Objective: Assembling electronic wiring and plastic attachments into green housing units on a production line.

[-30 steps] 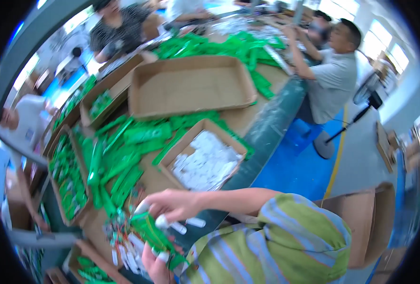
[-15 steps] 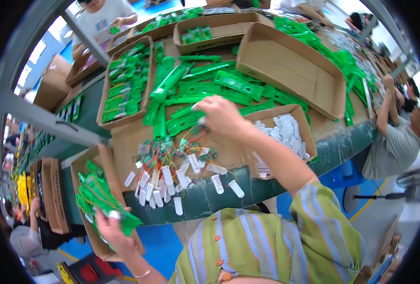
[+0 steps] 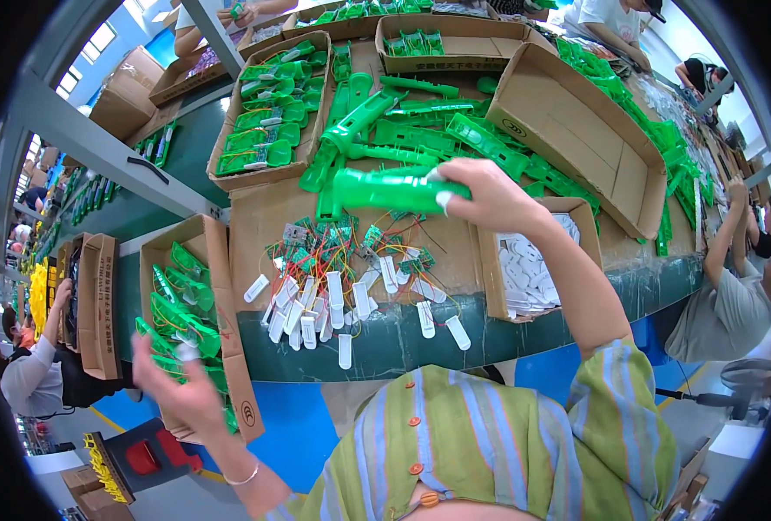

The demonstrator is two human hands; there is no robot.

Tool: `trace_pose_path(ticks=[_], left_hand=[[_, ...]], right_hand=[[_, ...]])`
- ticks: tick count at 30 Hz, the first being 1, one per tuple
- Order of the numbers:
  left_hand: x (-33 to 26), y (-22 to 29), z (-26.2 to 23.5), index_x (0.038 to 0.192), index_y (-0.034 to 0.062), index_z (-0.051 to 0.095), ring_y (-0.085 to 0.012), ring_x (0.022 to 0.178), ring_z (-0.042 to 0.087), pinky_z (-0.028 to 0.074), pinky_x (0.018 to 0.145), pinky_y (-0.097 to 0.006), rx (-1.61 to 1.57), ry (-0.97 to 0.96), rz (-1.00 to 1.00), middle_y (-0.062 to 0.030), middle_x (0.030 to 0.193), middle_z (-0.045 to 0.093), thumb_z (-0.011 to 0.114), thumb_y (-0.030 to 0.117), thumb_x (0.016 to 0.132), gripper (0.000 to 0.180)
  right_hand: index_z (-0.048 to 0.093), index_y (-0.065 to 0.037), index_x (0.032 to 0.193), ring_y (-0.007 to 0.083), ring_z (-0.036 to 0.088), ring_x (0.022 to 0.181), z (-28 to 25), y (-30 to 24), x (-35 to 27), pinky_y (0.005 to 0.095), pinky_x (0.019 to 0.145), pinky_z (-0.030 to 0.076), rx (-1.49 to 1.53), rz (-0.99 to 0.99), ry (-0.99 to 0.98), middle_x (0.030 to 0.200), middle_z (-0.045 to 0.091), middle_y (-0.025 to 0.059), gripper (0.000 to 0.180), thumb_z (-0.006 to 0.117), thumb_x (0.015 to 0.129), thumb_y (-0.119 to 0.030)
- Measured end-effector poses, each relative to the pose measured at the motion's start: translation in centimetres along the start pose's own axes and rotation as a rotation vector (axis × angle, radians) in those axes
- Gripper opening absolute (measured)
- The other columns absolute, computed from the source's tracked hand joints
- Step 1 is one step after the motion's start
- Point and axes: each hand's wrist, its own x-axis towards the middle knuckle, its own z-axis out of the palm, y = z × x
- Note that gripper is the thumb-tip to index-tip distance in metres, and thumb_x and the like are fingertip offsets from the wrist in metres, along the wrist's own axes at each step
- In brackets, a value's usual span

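Right hand [image 3: 488,198] is raised over the cardboard-covered bench [image 3: 264,226] and is closed around one end of a long green plastic housing [image 3: 394,188], which is held roughly level, its free end pointing toward 9 o'clock. Directly beyond it, toward 12 o'clock, a loose heap of similar green housings [image 3: 420,130] is spread on the bench. At 6 o'clock from the held part, a cluster of small wired circuit boards with white tabs [image 3: 342,286] is seen lying near the bench's front edge. A shallow carton of white pieces [image 3: 524,278] sits just under the right forearm, at 5 o'clock from the hand. Left hand [image 3: 181,395] is blurred and lowered at 8 o'clock from the bench, in front of an open carton of green assembled parts [image 3: 186,313]; fingers appear spread, but whether anything is held cannot be told. A large empty cardboard tray [image 3: 576,139] lies at 2 o'clock from the right hand.
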Motion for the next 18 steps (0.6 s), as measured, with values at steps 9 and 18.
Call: trace_pose_path(ticks=[9,18], left_hand=[[-0.7,11.9,6.4,0.116,-0.0012,0.047,-0.0318,0.084,0.052,0.044,0.072,-0.039,-0.571,-0.752,0.445,-0.0176,0.090,0.051,0.061,0.007,0.064,0.054],[-2.6,13.1,8.5,0.114,-0.0017,0.042,-0.0331,0.083,0.051,0.042,0.071,-0.040,-0.459,-0.611,0.261,-0.0163,0.091,0.048,0.070,0.010,0.063,0.059]], right_hand=[[0.057,-0.002,0.099,0.0186,0.055,0.074,-4.4,-2.4,-6.7,0.0270,0.065,0.045,0.184,0.329,0.154,0.087,0.054,0.0103,0.028,0.061,0.072,-0.005],[0.057,-0.001,0.088,0.0375,0.055,0.076,3.3,6.1,-12.4,0.0433,0.068,0.046,-0.312,0.377,0.072,0.082,0.056,0.0177,0.023,0.056,0.065,0.002]])
